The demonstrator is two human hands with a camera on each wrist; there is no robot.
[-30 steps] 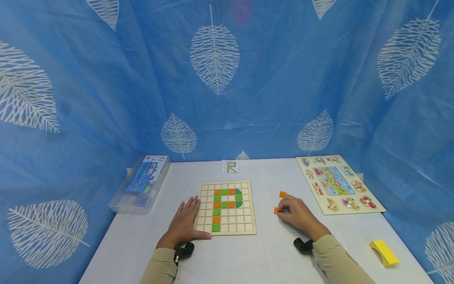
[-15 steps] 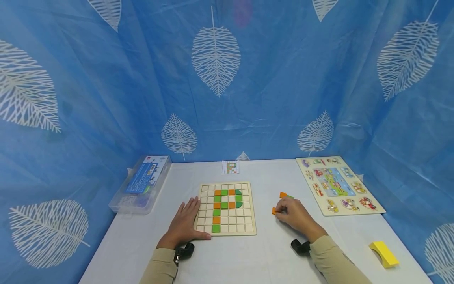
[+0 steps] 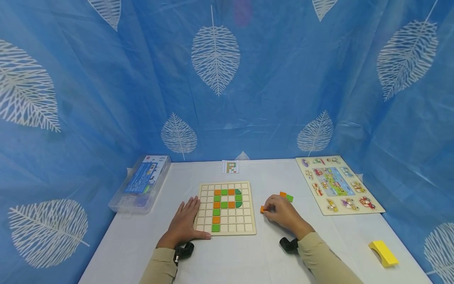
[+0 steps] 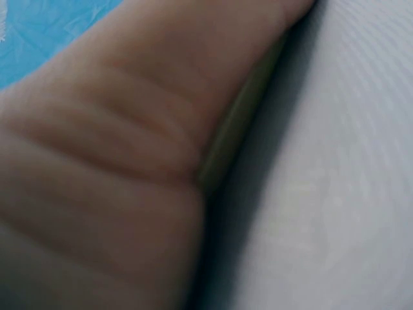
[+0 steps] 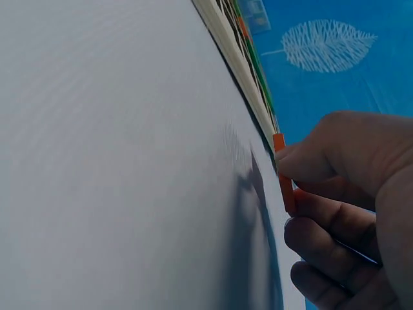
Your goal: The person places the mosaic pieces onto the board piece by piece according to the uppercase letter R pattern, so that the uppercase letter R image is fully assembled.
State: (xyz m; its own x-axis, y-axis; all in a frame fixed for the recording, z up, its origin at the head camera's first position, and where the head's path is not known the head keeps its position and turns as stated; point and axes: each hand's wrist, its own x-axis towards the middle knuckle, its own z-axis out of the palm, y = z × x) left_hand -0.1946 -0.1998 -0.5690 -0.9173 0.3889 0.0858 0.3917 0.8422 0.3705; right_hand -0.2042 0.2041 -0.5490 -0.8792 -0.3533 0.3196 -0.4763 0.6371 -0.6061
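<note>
A wooden grid board [image 3: 235, 228] lies flat on the table, its green and orange tiles forming a P-like shape. My left hand [image 3: 182, 223] rests at the board's left edge with fingers extended and thumb along the near corner. To the right of the board, my right hand [image 3: 283, 213] pinches an orange tile [image 3: 262, 209] between thumb and fingertips. In the right wrist view this orange tile [image 5: 284, 174] stands on edge in the pinch, raised off the cloth. Behind the right hand lie another orange tile [image 3: 282, 194] and a green tile [image 3: 289, 198].
A small pattern card [image 3: 230, 166] lies beyond the board. At the left stands a clear plastic box [image 3: 140, 185] with a blue label. A picture puzzle board [image 3: 340, 185] lies at the right back, and a yellow arch block [image 3: 384, 253] at the right front.
My right hand has moved left toward the board, carrying the orange tile. The green tile behind it has come into sight. My left hand has stayed still.
</note>
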